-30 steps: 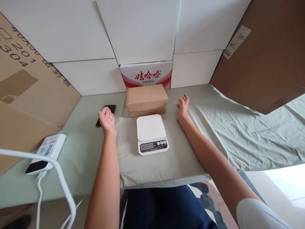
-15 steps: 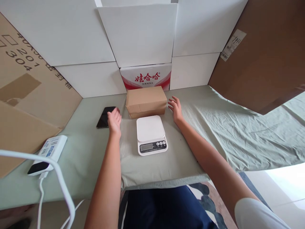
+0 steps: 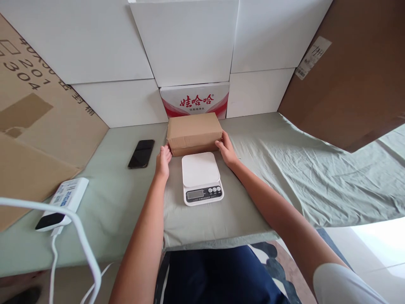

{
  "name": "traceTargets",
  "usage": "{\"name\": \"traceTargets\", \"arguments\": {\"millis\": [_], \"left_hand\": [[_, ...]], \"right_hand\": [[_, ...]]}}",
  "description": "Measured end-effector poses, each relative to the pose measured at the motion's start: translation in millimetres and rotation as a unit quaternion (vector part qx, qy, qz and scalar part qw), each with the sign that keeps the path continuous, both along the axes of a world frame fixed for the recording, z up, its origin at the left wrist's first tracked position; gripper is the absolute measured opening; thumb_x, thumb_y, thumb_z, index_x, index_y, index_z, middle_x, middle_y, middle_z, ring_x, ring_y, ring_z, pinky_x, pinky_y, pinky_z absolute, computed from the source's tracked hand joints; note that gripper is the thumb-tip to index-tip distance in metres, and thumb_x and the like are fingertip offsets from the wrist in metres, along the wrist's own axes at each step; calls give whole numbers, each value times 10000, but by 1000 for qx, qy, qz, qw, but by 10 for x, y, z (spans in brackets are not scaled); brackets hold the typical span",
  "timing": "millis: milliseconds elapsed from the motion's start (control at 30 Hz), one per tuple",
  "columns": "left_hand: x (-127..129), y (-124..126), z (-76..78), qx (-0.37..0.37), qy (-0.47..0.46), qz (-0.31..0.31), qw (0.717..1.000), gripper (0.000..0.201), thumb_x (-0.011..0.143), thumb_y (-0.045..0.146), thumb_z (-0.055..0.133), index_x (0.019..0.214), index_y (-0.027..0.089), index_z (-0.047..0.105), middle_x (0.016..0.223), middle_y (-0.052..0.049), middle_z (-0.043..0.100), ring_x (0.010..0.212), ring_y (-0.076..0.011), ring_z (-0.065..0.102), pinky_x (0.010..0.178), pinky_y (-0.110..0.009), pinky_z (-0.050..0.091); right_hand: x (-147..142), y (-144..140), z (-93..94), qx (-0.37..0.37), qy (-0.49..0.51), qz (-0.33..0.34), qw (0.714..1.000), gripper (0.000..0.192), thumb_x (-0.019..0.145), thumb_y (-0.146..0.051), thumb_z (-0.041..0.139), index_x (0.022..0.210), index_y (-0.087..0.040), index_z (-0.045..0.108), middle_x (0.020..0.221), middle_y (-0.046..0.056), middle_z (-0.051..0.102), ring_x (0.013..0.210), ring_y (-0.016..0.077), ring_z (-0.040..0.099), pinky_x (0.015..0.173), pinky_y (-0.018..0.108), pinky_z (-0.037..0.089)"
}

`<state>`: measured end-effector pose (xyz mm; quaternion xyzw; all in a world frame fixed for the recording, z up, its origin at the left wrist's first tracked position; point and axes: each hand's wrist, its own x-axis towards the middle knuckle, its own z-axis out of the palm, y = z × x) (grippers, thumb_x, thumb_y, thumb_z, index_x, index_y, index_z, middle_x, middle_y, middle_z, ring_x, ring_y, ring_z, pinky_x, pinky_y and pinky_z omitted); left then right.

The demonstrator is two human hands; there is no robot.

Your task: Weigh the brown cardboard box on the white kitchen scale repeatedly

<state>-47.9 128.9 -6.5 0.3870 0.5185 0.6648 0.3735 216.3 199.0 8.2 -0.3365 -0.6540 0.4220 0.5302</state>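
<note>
Cardboard box (image 3: 194, 133) unlabelled; hands (image 3: 163, 159) (image 3: 225, 150) flank it.

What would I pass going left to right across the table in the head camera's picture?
White power strip → black phone → left hand → cardboard box, with the white scale in front of it → right hand → rumpled green cloth.

The cardboard box (image 3: 194, 131) sits at the back of the surface (image 3: 247, 198), against the printed carton (image 3: 195, 99) behind it. The scale (image 3: 201, 177) lies just before the box. The left hand (image 3: 163, 159) touches the box's left end, the right hand (image 3: 225, 150) its right end. The phone (image 3: 141, 153) lies left of the box, and the power strip (image 3: 62, 204) lies further left and nearer.
</note>
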Motion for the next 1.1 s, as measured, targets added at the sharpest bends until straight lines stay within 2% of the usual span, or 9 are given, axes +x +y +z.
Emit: {"name": "traceTargets", "arguments": {"millis": [100,233,433,600,700,900,1100], "left_hand": [[19,-25,39,16,11,11,1000,913,779,858,487,1362,172,643,1521,-222,509,1441,-338,453,1186,-480,339],[75,-142,142,58,19,24,998,870,773,820,560,1351,176,653,1460,-204,580,1417,-331,489,1179,-466,362],[204,-616,242,76,38,37,996,880,785,801,566,1361,142,645,1448,-226,584,1379,-350,530,1160,-482,395],[294,-1112,170,71,53,43,995,761,865,709,550,1376,153,639,1436,-206,600,1370,-341,542,1156,-497,403],[304,-1304,99,68,61,51,995,755,873,703,536,1374,147,642,1417,-206,616,1354,-351,556,1148,-509,412],[280,-1397,28,62,59,84,993,763,868,713,522,1350,136,656,1395,-219,629,1322,-358,585,1121,-520,441],[288,-1452,3,68,57,72,993,756,865,709,530,1350,142,654,1362,-218,651,1300,-363,602,1117,-535,443]], "right_hand": [[-3,-19,0,45,-3,-6,999,736,871,-627,579,1484,-273,380,1550,103,464,1360,318,501,1124,530,462],[-15,-115,31,118,-14,-53,991,749,874,-659,587,1488,-292,363,1536,120,437,1369,315,469,1087,502,483],[60,-435,86,145,-29,-104,984,721,886,-605,634,1474,-287,363,1452,134,463,1337,300,484,1108,485,456],[215,-829,71,135,-46,-91,986,678,891,-536,670,1462,-324,374,1434,109,473,1333,290,486,1091,468,472],[261,-1005,45,118,-54,-81,988,672,896,-519,674,1464,-331,368,1430,105,470,1327,284,491,1083,468,488],[257,-1104,20,109,-56,-59,991,654,896,-518,673,1449,-347,368,1413,100,471,1304,278,500,1089,483,488],[314,-1167,28,101,-59,-49,992,665,895,-494,680,1456,-349,355,1434,97,461,1333,284,482,1113,497,467]]}}
